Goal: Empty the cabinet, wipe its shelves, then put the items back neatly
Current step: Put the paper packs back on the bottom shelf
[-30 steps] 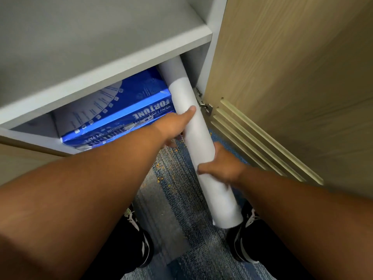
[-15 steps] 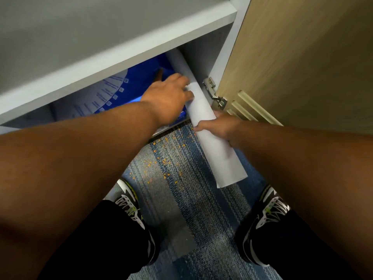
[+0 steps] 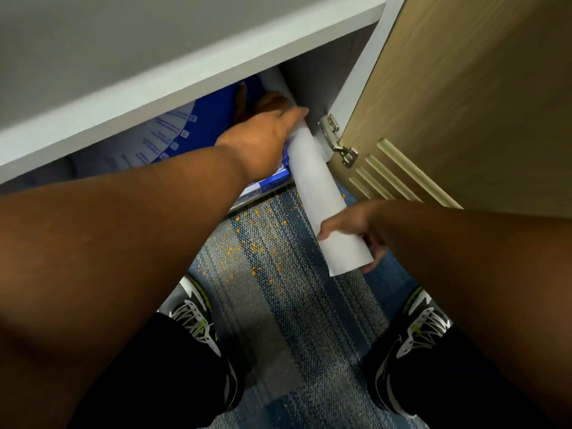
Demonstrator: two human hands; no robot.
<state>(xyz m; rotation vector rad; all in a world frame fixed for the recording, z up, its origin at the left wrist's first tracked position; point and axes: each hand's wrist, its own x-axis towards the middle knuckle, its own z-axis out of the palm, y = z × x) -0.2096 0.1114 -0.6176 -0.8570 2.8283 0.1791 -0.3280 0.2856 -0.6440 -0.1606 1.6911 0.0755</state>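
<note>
A white paper roll (image 3: 312, 178) slants out of the cabinet's bottom compartment over the floor, its far end inside beside a blue box of copy paper (image 3: 213, 125). My right hand (image 3: 353, 230) grips the roll at its near end, fingers curled under it. My left hand (image 3: 263, 134) reaches into the compartment over the blue box, thumb lying across the roll and fingers stretched inward into the shadow. The grey shelf (image 3: 185, 78) above hides the back of the compartment.
The wooden cabinet door (image 3: 464, 88) stands open on the right, with a metal hinge (image 3: 337, 140) beside the roll. Blue-grey carpet (image 3: 278, 305) with orange specks lies below. My two black shoes (image 3: 198, 323) stand on it.
The roll has slid deeper into the bottom compartment. My right hand moved down to the roll's near end, and my left hand reached further inside.
</note>
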